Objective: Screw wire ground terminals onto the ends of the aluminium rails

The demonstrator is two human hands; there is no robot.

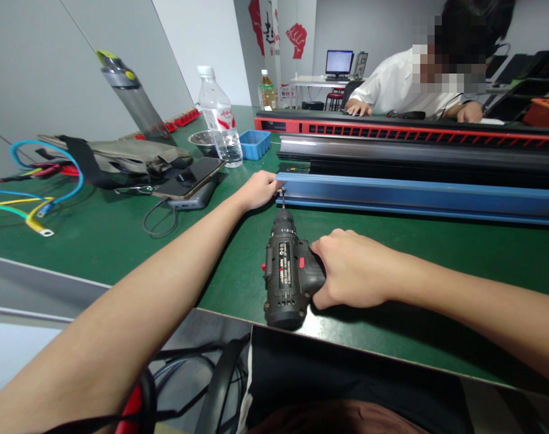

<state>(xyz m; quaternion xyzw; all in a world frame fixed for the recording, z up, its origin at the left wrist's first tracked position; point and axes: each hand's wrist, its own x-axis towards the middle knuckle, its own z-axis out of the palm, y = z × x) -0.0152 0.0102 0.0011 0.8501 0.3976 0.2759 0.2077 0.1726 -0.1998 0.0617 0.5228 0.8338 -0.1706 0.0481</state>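
A black cordless drill [286, 277] lies on its side above the green table, its bit pointing away from me at the left end of a long blue metal profile [410, 196]. My right hand [349, 268] is wrapped round the drill's handle, which sticks out to the right. At the profile's left end, my left hand [262, 190] grips the edge with its fingers, which are partly hidden behind the metal. The bit's tip meets the profile's end near those fingers; a screw there is too small to make out.
Behind the blue profile lie a dark profile [392, 149] and a red-and-black rail [419, 130]. Left of them are a water bottle [220, 120], a blue bin [255, 144], a phone [190, 176] on a power bank, a bag [134, 155] and cables [39, 223]. A person [405, 84] sits opposite.
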